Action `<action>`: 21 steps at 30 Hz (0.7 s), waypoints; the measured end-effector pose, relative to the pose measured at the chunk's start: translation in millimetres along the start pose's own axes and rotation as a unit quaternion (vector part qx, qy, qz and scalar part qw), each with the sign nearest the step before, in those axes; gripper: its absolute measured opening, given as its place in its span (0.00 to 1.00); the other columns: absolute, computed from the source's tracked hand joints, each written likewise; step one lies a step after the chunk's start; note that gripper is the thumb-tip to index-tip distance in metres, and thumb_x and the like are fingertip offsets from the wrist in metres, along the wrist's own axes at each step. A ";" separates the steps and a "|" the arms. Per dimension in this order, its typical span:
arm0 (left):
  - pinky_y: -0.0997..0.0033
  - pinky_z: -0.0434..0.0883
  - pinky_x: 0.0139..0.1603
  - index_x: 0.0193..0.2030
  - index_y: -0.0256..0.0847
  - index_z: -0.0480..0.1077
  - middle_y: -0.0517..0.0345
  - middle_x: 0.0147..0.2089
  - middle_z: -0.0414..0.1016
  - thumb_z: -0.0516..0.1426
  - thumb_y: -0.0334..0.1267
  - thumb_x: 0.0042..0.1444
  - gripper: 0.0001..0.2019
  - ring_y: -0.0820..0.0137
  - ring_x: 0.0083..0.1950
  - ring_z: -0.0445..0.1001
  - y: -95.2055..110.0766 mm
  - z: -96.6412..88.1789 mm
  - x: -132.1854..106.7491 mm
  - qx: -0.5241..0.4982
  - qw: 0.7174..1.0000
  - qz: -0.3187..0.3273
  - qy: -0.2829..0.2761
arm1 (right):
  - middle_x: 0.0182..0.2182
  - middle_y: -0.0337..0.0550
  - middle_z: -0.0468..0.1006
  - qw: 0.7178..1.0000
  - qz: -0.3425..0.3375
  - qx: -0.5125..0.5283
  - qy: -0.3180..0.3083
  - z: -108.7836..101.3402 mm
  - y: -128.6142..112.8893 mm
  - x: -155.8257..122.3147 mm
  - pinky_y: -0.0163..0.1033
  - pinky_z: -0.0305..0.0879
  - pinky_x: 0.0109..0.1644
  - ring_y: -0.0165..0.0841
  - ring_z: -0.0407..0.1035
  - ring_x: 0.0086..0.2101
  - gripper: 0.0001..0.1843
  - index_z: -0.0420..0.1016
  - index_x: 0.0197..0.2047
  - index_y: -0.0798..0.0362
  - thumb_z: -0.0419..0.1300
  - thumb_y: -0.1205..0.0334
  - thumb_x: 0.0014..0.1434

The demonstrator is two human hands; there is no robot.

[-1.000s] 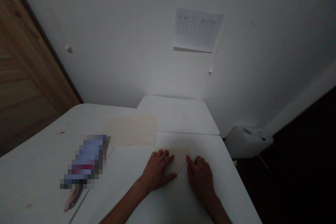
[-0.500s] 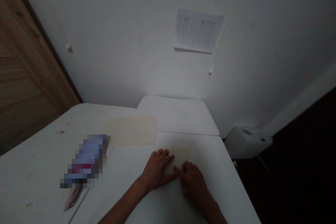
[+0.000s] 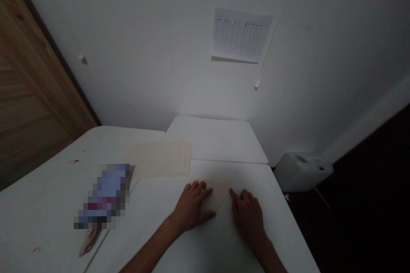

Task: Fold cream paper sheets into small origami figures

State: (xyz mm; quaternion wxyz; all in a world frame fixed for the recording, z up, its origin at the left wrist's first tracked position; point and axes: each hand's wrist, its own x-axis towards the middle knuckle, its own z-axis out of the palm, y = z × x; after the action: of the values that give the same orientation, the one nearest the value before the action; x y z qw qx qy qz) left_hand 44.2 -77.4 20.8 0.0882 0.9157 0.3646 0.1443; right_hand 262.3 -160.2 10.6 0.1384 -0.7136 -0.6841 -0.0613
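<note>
Two-handed contact with thin, cream, slant-edged sheet (image 3: pixel 220 193), flat on smooth white tabletop (image 3: pixel 198 254). Pinned under spread, ungrasping left hand (image 3: pixel 192 207), apparently against slipping; met at right edge by pointing right hand (image 3: pixel 248 213), other fingers curled, nothing grasped.

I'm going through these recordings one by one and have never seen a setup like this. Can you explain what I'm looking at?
There is no machine here: these are a person's bare hands, seen by a camera worn on their head, looking forward and down. Every picture comes from that one camera.

The left hand lies spread over a small pale sheet on a white tabletop. The right hand has its index finger extended to the sheet's right edge. Neither hand lifts anything.

Farther left lie larger pale sheets, overlapping, and a pixelated bluish item that I can't identify. A printed page hangs on the wall.
</note>
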 end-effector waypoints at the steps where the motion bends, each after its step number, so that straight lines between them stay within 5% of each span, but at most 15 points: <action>1: 0.50 0.59 0.56 0.60 0.49 0.65 0.49 0.59 0.65 0.64 0.56 0.47 0.34 0.51 0.57 0.61 0.2 -0.5 0.1 -0.001 1.000 0.000 -0.001 | 0.37 0.46 0.70 1.000 0.005 -0.004 0.001 -0.1 1.1 1.5 0.42 0.55 0.42 0.40 0.65 0.39 0.23 0.67 0.59 0.42 0.54 0.68 0.61; 7: 0.50 0.58 0.57 0.61 0.50 0.65 0.49 0.60 0.64 0.64 0.57 0.47 0.35 0.50 0.59 0.61 -0.3 0.8 0.7 -0.002 1.000 -0.006 -0.007 | 0.38 0.48 0.70 0.999 0.030 -0.026 -0.007 -6.7 -9.2 9.4 0.44 0.56 0.45 0.41 0.65 0.41 0.19 0.70 0.56 0.49 0.51 0.67 0.64; 14: 0.50 0.58 0.58 0.60 0.49 0.65 0.49 0.59 0.64 0.63 0.57 0.47 0.34 0.50 0.59 0.60 -1.4 2.8 0.4 -0.009 1.000 -0.009 -0.011 | 0.42 0.46 0.70 0.996 -0.067 0.026 -0.053 -3.5 -36.6 7.0 0.41 0.58 0.46 0.39 0.64 0.42 0.25 0.64 0.61 0.43 0.53 0.68 0.62; 21: 0.51 0.60 0.56 0.61 0.48 0.64 0.49 0.58 0.64 0.64 0.55 0.48 0.33 0.51 0.58 0.60 -3.2 3.0 -0.5 -0.023 1.000 0.006 0.003 | 0.38 0.47 0.70 0.999 0.021 -0.014 -0.020 -1.8 -4.1 8.7 0.43 0.57 0.44 0.40 0.65 0.40 0.18 0.67 0.58 0.46 0.49 0.63 0.67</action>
State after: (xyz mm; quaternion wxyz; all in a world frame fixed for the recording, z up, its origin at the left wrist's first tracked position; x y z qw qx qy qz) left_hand 42.8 -75.6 17.0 0.1076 0.9152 0.3557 0.1558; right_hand 258.9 -152.2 15.2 0.1154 -0.7306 -0.6708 -0.0539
